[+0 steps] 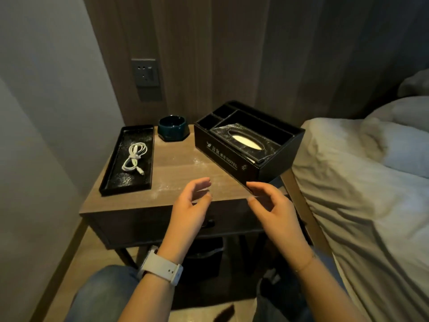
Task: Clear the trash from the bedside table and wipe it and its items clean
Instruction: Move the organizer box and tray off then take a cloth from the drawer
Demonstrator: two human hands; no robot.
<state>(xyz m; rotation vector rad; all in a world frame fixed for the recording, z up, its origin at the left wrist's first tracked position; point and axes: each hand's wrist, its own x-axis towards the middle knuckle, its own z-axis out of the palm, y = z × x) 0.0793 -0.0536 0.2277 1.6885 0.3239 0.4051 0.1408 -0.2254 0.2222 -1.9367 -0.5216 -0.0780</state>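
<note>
The wooden bedside table (176,163) carries white dust on its top. A black tray (109,182) at its left holds a coiled white cable (134,159). A dark blue ashtray (173,127) stands at the back. A black hotel organiser box (232,156) with a tissue slot sits at the right, dusty on top. My left hand (189,205), with a white watch on the wrist, hovers over the front edge, fingers relaxed and empty. My right hand (271,203) is held beside the box's near corner, fingers loosely curved, holding nothing.
A bed with white sheets (362,194) presses against the table's right side. A wall socket (145,73) is behind the table. A dark bin (204,259) stands under the table. The table has a drawer at the front, and my knees are below.
</note>
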